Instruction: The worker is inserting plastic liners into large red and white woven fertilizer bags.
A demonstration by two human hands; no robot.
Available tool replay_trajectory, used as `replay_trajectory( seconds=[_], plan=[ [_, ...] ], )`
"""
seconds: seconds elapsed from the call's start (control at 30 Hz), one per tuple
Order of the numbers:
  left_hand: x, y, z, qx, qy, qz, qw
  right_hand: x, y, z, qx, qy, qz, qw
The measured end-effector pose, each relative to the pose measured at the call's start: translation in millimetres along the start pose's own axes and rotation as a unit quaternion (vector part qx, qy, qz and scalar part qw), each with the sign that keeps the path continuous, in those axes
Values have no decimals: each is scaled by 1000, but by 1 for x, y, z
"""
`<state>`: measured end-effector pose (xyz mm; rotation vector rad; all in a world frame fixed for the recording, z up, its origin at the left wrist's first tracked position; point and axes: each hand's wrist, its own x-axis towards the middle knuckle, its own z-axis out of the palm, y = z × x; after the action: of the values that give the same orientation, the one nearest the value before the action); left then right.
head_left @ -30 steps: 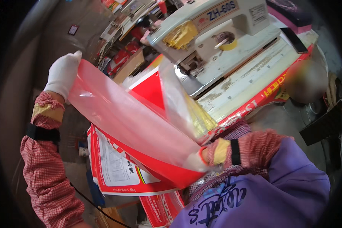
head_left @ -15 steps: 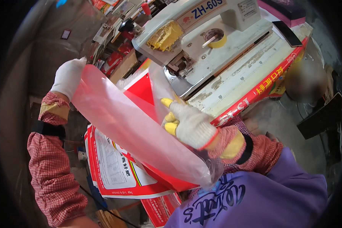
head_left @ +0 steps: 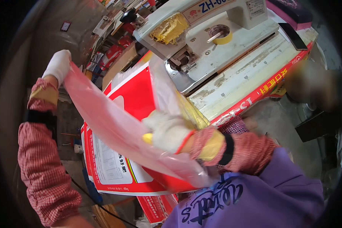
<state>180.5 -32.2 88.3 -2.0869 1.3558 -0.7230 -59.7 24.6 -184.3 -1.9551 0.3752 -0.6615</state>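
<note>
My left hand (head_left: 59, 66), in a white glove, is closed on the upper left end of a translucent pinkish plastic bag liner (head_left: 106, 114). The film slants down from there to my lap. My right hand (head_left: 169, 131), gloved in white with yellow fingertips, lies over the film's right edge. Motion blurs its fingers, and I cannot see whether they grip. Beneath and behind the film are red and white printed bags (head_left: 135, 91), partly covered by it. The sewing machine (head_left: 209, 49) stands just beyond my right hand, with its needle area close to the bags.
A roll of yellow tape (head_left: 226, 39) sits on the machine bed. A dark phone (head_left: 292, 37) and a black and pink box (head_left: 292, 13) lie at the far right. Red printed wrapping (head_left: 250, 100) covers the table edge. A dark cable (head_left: 83, 190) runs low at left.
My left hand has moved left and slightly up, drawing the film along. My right hand has moved left and down onto the film. More of the red bag behind shows.
</note>
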Motion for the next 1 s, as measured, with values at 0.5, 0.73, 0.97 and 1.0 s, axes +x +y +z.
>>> replay_trajectory(
  seconds=[0.5, 0.73, 0.97, 1.0],
  plan=[
    [4, 260, 185, -86, 239, 198, 947, -155, 108, -67, 221, 40, 278, 934],
    [18, 255, 208, -310, 356, 209, 856, -138, 81, -66, 403, 162, 346, 832],
    [21, 262, 203, -301, 251, 263, 882, -137, 62, -77, 671, 145, 398, 608],
    [22, 261, 200, -279, 204, 262, 901, -150, 76, -63, 462, 161, 398, 776]
  ],
)
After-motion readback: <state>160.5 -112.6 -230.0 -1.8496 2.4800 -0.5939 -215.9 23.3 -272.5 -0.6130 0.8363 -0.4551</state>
